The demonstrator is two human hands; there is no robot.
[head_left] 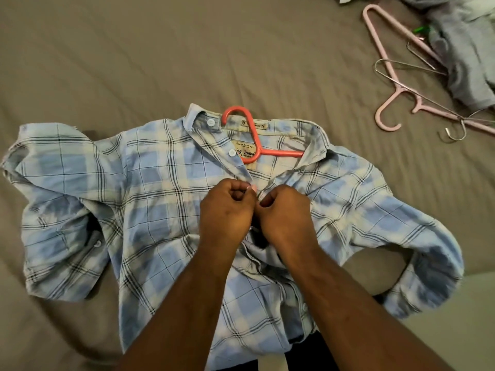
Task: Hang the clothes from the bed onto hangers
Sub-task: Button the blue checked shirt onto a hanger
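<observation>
Centre frame: left hand (225,207) and right hand (285,210) both pinch the placket of the plaid shirt (150,199). Risk: tugging may slide the coral hanger (281,153) out of one shoulder

The shirt (160,196) is lying spread on the bed (134,49), a hanger (254,135) sitting inside its collar; spare hangers (400,89) are lying far right, beside a clothes pile (466,57)

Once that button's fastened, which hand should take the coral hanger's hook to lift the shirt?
Left, probably. The left hand sits straight below the hook of the coral hanger; the right hand lies further to the side. Both pinch the placket of the plaid shirt.
</observation>
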